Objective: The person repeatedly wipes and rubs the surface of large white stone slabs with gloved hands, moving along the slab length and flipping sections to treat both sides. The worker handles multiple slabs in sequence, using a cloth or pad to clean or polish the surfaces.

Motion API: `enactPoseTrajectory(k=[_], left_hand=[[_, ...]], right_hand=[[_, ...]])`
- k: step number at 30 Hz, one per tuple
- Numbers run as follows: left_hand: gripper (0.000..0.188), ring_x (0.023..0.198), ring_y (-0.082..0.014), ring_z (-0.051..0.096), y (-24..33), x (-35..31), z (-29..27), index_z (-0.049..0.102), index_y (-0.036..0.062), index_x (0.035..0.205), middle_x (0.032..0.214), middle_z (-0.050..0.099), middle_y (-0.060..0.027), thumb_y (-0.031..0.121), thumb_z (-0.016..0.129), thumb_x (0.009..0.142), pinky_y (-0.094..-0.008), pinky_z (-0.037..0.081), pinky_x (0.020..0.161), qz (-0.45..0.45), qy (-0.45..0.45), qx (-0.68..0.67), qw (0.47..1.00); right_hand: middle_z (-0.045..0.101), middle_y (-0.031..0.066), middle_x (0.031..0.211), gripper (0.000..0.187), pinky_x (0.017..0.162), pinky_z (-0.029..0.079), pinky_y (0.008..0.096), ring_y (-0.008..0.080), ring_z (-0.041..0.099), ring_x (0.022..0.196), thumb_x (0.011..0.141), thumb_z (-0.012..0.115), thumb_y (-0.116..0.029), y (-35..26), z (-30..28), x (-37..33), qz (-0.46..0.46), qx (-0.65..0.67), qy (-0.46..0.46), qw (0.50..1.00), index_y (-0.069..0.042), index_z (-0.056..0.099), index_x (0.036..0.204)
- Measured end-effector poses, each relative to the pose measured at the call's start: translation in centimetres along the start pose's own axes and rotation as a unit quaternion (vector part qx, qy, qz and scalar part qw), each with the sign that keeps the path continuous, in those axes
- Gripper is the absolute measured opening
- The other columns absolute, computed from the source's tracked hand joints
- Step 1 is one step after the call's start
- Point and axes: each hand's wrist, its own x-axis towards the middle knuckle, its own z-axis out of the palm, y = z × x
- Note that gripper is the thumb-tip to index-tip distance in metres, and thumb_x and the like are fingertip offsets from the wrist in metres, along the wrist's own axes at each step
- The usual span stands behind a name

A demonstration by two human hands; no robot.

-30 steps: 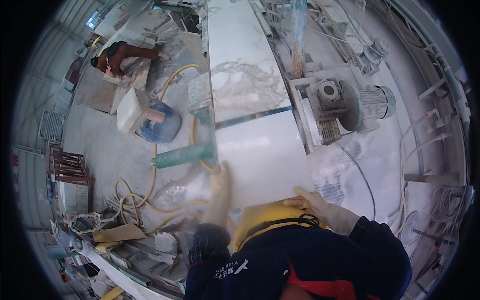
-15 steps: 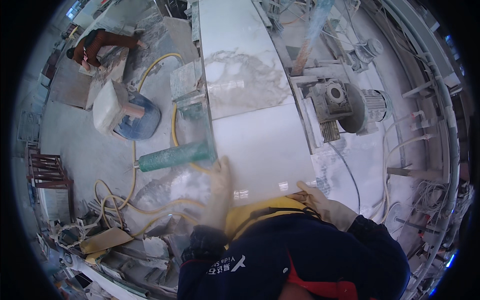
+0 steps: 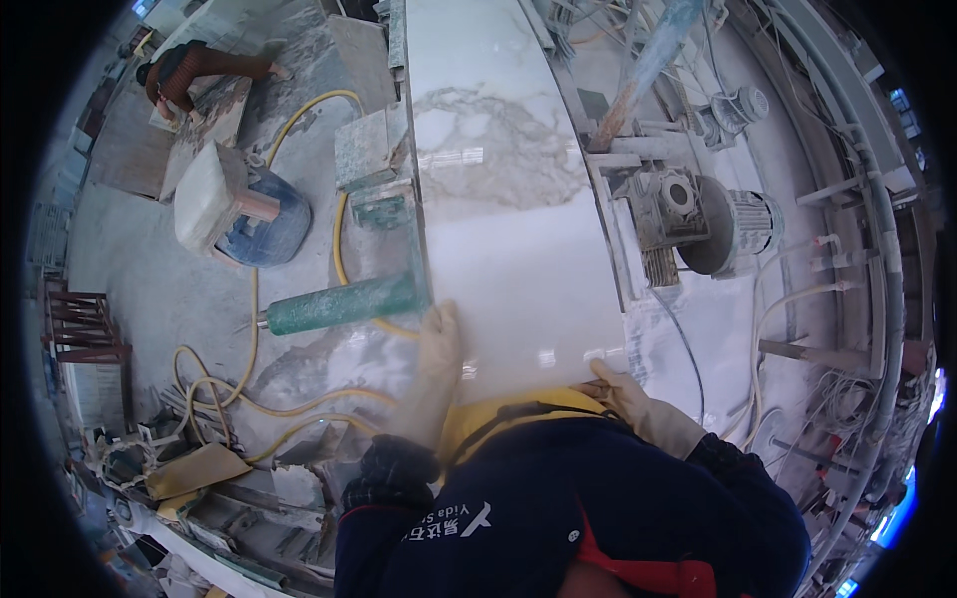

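White slab [image 3: 528, 289], just one, meets one veined slab [image 3: 488, 140], earlier gap closed; left hand [image 3: 437, 349] and right hand [image 3: 628, 396] grip the former.

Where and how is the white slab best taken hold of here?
Probably the white slab is best held by its left edge and near right corner, coming from the wearer's side, where the left hand and right hand are. It lies flat and wide, so spread holds should steady it; its far end shows no clear gap against the veined slab.
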Motion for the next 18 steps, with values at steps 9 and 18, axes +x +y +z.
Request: enactPoseTrajectory(k=[9, 18], left_hand=[[0.043, 0.091, -0.0184, 0.059, 3.0, -1.5, 0.0, 0.06, -0.0004, 0.113, 0.097, 0.065, -0.0105, 0.04, 0.05, 0.105, -0.0347, 0.048, 0.084, -0.051, 0.003, -0.016, 0.999], [0.05, 0.096, -0.0234, 0.061, 4.7, -0.6, -0.6, 0.057, -0.0013, 0.125, 0.107, 0.066, -0.0134, 0.044, 0.048, 0.105, -0.0387, 0.049, 0.089, -0.049, -0.039, 0.007, 0.998]], right_hand=[[0.065, 0.0203, 0.129, 0.054, 0.105, 0.052, 0.0387, 0.0262, 0.063, 0.12, 0.108, 0.048, -0.04, -0.3, 0.9, -1.0, -0.033, -0.003, -0.082, 0.996, 0.006, 0.056, 0.135], [0.064, 0.0231, 0.131, 0.056, 0.107, 0.051, 0.0393, 0.0275, 0.062, 0.122, 0.109, 0.046, -0.039, -0.8, 0.2, 0.2, -0.011, 0.047, -0.111, 0.993, 0.01, 0.054, 0.135]])
